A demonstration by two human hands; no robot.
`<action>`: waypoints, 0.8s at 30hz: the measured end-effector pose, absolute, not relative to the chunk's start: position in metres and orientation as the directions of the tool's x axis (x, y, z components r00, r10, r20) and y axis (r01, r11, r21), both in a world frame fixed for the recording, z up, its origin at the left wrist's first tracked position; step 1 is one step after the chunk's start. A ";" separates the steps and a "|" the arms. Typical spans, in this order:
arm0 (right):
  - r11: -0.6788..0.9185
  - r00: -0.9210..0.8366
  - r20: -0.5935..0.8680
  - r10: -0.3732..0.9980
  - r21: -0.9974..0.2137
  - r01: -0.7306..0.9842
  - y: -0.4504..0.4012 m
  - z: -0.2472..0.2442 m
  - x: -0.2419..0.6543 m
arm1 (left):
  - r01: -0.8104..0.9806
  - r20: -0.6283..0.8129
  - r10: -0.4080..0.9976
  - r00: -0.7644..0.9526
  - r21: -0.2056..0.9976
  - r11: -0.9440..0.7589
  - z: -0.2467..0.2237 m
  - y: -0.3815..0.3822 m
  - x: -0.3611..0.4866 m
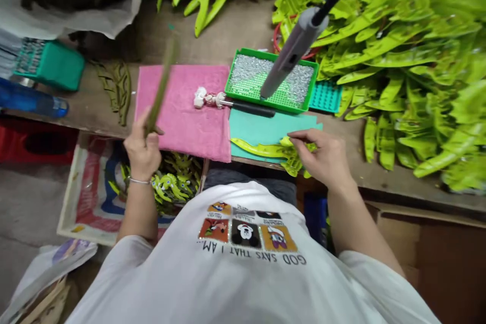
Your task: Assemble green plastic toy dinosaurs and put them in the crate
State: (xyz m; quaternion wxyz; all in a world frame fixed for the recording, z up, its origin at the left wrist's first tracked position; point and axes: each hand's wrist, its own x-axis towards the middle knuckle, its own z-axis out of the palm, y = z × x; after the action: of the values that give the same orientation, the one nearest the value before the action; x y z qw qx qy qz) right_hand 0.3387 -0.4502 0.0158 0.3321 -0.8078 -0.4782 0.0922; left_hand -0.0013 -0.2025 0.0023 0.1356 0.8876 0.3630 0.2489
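Observation:
My left hand (143,154) grips a long olive-green piece (163,83), blurred by motion, which stands up over the left part of a pink cloth (186,111). At the front edge of a turquoise mat (275,124), my right hand (322,154) has its thumb and forefinger pinched over a bright green plastic part (266,149); whether the fingertips hold something small is unclear. A tool with a black handle (252,108) and a white wrapped end lies across cloth and mat. Behind it sits a green tray (309,103) of small silvery pieces.
A grey driver-like tool (290,53) hangs over the tray. Bright green parts (402,61) are heaped at the right. Olive pieces (119,88), a teal container (63,66) and a blue bottle (34,98) are at the left. Below the table edge, a crate (72,192) holds green parts.

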 end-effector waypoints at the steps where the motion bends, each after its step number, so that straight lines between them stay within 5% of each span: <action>1: -0.335 0.549 0.194 0.813 -0.614 0.714 -0.455 0.016 0.340 | 0.509 0.376 0.636 0.673 0.389 -0.768 0.001 -0.215 0.018; 5: -0.398 0.593 0.206 0.778 -0.567 0.721 -0.479 0.009 0.340 | 0.129 0.329 0.209 0.921 0.250 -0.960 -0.010 -0.238 0.087; 8: -0.411 0.561 0.156 0.813 -0.528 0.743 -0.490 -0.009 0.327 | 0.000 0.214 0.050 0.975 0.226 -0.974 -0.023 -0.237 0.114; 13: -0.442 0.598 0.173 0.783 -0.522 0.730 -0.485 -0.035 0.309 | -0.067 0.173 -0.031 0.984 0.205 -0.976 -0.038 -0.228 0.126; 19: -0.322 0.586 0.188 0.788 -0.686 0.653 -0.488 -0.038 0.320 | -0.038 0.189 0.008 0.982 0.237 -0.971 -0.039 -0.229 0.134; 24: -0.426 0.599 0.175 0.781 -0.553 0.716 -0.486 -0.035 0.312 | 0.008 0.145 0.049 0.988 0.274 -0.962 -0.034 -0.270 0.171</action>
State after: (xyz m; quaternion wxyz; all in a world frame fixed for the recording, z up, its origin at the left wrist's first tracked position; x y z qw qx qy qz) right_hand 0.3117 -0.4861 -0.0353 0.2997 -0.8426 -0.4443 0.0541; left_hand 0.1714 -0.2698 -0.0335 0.1375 0.9875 0.0143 0.0752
